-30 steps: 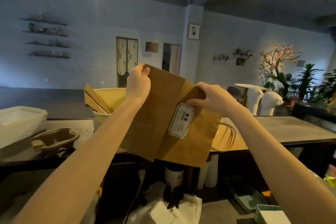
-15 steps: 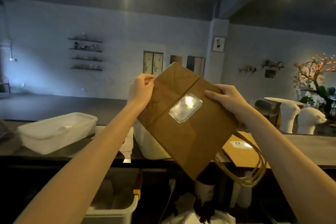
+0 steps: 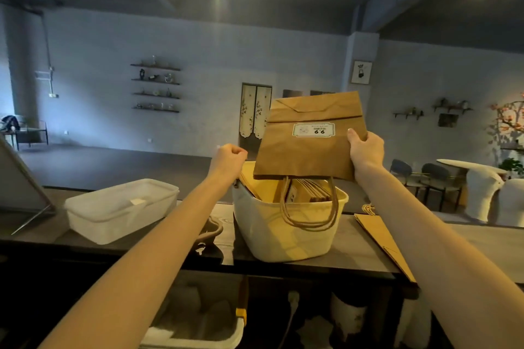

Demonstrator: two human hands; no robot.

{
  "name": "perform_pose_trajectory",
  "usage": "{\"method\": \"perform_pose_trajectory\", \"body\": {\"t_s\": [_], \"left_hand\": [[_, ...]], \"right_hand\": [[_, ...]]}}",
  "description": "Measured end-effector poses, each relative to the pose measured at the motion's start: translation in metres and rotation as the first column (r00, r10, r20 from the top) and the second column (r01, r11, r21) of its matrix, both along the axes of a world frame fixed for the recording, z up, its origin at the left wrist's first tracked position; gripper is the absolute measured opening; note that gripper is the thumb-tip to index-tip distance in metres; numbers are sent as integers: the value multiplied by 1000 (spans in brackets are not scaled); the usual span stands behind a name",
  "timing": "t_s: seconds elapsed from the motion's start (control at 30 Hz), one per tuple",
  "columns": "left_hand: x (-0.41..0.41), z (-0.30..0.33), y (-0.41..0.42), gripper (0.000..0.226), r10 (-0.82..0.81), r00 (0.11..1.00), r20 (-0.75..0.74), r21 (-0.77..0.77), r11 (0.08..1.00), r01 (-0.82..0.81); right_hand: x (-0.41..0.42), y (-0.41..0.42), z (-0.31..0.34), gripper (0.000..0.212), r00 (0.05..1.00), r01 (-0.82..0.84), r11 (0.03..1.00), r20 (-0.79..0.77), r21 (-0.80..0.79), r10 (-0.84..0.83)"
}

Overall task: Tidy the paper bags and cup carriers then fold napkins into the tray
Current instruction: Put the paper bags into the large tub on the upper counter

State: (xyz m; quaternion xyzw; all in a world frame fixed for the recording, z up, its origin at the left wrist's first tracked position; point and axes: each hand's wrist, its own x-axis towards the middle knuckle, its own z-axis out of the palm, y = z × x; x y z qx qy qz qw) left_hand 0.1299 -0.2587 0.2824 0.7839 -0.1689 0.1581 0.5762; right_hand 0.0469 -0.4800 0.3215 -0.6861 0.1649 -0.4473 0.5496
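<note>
My right hand (image 3: 365,150) grips the right edge of a flat brown paper bag (image 3: 303,153) with a white label. The bag hangs upside down, its rope handles dangling into a cream plastic basket (image 3: 286,232) on the dark counter. Several more brown bags stand inside that basket. My left hand (image 3: 228,160) hovers just left of the bag above the basket's rim, fingers curled, holding nothing. Another flat brown bag (image 3: 382,238) lies on the counter to the right. A brown pulp cup carrier (image 3: 211,231) peeks out behind my left forearm.
A translucent lidded plastic box (image 3: 119,207) sits on the counter (image 3: 354,259) to the left, with a leaning stand (image 3: 19,187) at the far left. Under the counter stands a white bin (image 3: 195,329). White tables and chairs fill the room at the right.
My left hand has let go of the bag, which now hangs from my right hand alone. The bag has turned level and come over the basket, handles dropping inside.
</note>
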Motion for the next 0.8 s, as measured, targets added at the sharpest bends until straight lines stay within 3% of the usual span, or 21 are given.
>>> {"method": "perform_pose_trajectory", "body": {"t_s": [0.17,0.27,0.37,0.6,0.7,0.8], "left_hand": [[26,-18,-5,29,46,981,-186,-18,999,-50],[40,-25,-8,42,1,939,-343,-60,998,-23],[48,-28,-13,41,-10,916,-401,-11,1000,6],[68,-38,-21,38,-16,918,-395,47,998,37],[69,-37,-23,40,-25,931,-364,3,1000,28],[65,-32,-23,37,-18,946,-324,-71,997,-5]], "right_hand": [[19,1,-1,33,992,83,987,-85,-135,-95],[29,0,-2,33,978,122,947,-128,-298,-166],[38,2,1,33,961,124,877,-164,-465,-222],[67,28,7,25,873,-51,563,-310,-825,-376],[77,54,-2,22,848,-136,427,-328,-894,-415],[83,76,-9,21,840,-236,367,-379,-900,-388]]}}
